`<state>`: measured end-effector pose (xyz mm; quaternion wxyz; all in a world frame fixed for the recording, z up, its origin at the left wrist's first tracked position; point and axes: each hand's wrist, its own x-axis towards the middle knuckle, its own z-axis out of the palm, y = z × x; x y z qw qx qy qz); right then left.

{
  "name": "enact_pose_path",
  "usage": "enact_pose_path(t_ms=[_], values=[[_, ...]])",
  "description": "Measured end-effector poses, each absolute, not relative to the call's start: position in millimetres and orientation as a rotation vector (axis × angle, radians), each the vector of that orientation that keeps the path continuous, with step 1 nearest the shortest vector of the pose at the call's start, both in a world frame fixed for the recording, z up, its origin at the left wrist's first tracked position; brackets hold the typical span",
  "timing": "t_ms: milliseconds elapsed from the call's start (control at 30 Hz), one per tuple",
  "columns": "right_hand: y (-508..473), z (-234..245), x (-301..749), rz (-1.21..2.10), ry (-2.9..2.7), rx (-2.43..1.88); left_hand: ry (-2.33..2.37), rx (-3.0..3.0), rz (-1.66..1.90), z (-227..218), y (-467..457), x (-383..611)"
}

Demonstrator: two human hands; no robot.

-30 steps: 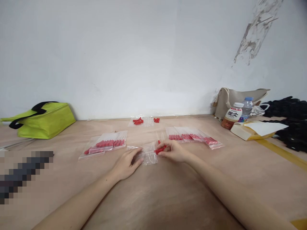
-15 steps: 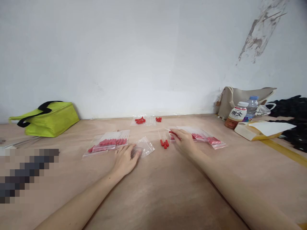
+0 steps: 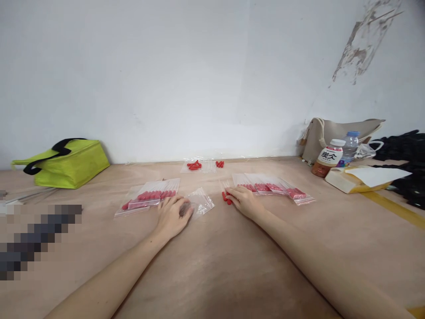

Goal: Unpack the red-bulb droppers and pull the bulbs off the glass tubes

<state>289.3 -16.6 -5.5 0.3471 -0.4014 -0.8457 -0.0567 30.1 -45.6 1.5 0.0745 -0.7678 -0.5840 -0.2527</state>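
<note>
My left hand [image 3: 172, 216] rests palm down, thumb and fingers apart, at the near left edge of a crumpled clear plastic bag [image 3: 202, 201]. Just beyond its fingers lie clear zip bags [image 3: 142, 204] with rows of red-ended sticks inside. My right hand [image 3: 245, 201] has its fingertips pinched at a red-ended stick [image 3: 227, 193], over a small group of loose ones [image 3: 224, 197] with thin pale shafts; the fingers partly hide them. Behind the right hand are more filled zip bags [image 3: 265, 188].
By the wall lie a clear bag with red pieces [image 3: 194, 165] and several more red pieces [image 3: 219, 164]. A lime-green bag [image 3: 73, 165] stands left. At right are a drink bottle [image 3: 328, 158], a water bottle [image 3: 350, 146], a beige bag [image 3: 345, 131] and an open packet [image 3: 365, 179].
My right hand has moved left and slightly nearer, from the filled zip bags to the loose red-ended sticks, bringing one along. My left hand has hardly moved.
</note>
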Motion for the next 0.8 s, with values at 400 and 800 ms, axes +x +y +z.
enact_pose_path(t_ms=[400,800], values=[[-9.3,-12.6,305.8,-0.180,-1.938,-1.167,-1.613,-2.442,-0.794,2.9,-46.4,28.9],[-29.2,-0.3,293.7,-0.097,-2.054,-1.250,-1.453,-2.887,-0.457,2.8,-48.2,27.2]])
